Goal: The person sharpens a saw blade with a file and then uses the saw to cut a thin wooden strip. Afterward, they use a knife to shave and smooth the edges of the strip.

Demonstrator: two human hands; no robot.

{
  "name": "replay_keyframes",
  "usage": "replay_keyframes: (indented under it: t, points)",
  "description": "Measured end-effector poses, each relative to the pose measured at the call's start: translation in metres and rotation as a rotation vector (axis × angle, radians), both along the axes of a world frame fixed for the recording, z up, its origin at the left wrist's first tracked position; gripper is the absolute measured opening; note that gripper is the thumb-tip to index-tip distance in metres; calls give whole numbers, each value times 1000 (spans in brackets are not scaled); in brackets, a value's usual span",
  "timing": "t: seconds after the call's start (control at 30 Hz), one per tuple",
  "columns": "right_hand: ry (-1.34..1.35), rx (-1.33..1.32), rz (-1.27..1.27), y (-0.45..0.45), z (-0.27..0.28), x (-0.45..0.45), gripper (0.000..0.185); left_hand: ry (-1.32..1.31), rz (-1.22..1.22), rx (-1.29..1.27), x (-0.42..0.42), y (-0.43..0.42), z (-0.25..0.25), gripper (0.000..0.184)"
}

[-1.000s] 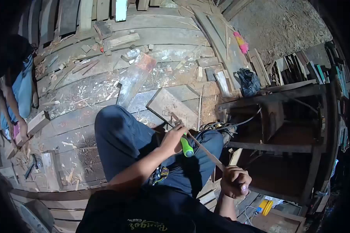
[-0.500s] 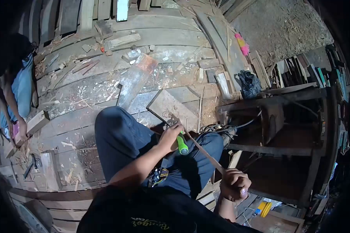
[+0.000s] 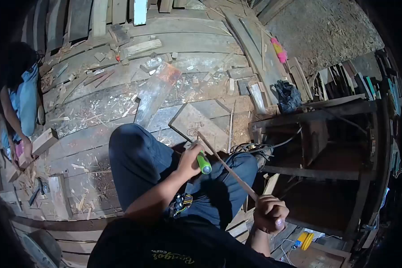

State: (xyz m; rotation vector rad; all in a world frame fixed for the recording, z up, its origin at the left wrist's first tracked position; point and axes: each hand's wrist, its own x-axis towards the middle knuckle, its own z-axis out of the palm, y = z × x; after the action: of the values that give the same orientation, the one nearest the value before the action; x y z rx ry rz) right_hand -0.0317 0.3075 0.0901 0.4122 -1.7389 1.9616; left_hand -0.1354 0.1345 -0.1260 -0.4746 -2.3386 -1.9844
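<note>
Between my knees, my left hand (image 3: 190, 161) is closed around a tool with a bright green handle (image 3: 203, 163). A shiny round cap ends the handle; the working end is mostly hidden, so its kind is unclear. My right hand (image 3: 271, 214), lower and to the right, grips the near end of a long, thin brown strip (image 3: 231, 171). The strip slants up and left past the green handle, its far tip over a flat board (image 3: 196, 127). Whether that tip touches the board I cannot tell.
Wood chips and offcuts litter the plank floor. A dark wooden frame (image 3: 317, 169) stands close on my right, with cables (image 3: 257, 152) beside my knee. At far left, another person's hand (image 3: 26, 149) rests by a wood block (image 3: 44, 140). A black plastic bag (image 3: 286, 96) lies ahead right.
My left hand and the green-handled tool have shifted slightly left, away from the strip. The strip's far tip now shows apart from the hand. My right hand has barely moved.
</note>
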Motion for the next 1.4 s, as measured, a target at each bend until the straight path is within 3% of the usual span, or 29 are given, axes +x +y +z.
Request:
replay_keyframes:
  t: [0.17,0.23,0.27,0.3,0.4,0.47,0.5,0.57,0.6,0.7,0.77,0.83,0.9,1.17,1.23,1.3,1.37,1.4]
  points:
    - [-64,50,231,5,-1,5,46,-348,-103,106,-5,9,-5,22]
    - [-33,91,96,-3,-5,0,33,113,14,15,3,16,-2,14]
    - [-92,-26,143,1,-12,7,28,-63,-178,14,7,13,-2,13]
    - [-52,-123,35,-3,-17,10,30,-122,-208,11,9,15,-2,16]
    - [1,-281,102,-1,-17,6,35,89,-106,-63,10,22,-6,16]
    - [39,-233,94,0,-15,-2,37,-459,-277,221,9,24,-4,17]
    - [75,-187,83,2,-15,-5,39,-459,-282,223,9,23,-5,17]
    - [96,-159,58,5,-15,-11,41,46,-138,-68,9,22,-11,17]
    - [132,-192,-15,6,-16,-14,41,97,-123,-72,8,23,-10,18]
    - [178,-264,-55,13,-18,-18,44,-4,-180,-95,9,18,1,17]
    - [238,-206,68,15,-17,-22,45,27,-146,-17,12,18,6,19]
    - [234,-207,5,7,-11,-22,45,-106,-276,22,13,18,6,26]
    - [200,-84,35,8,-10,-21,43,-77,-248,7,14,20,8,24]
    - [22,-66,91,4,-2,-1,39,60,-170,-80,14,31,-5,24]
    - [19,-38,90,5,-3,2,39,-63,-275,-113,2,18,14,26]
    - [22,-11,98,8,-3,1,40,-109,-249,-23,5,21,9,30]
    - [45,50,100,11,-4,0,41,62,-226,154,7,24,14,25]
    - [52,36,88,10,-5,0,40,-197,-271,78,9,28,10,24]
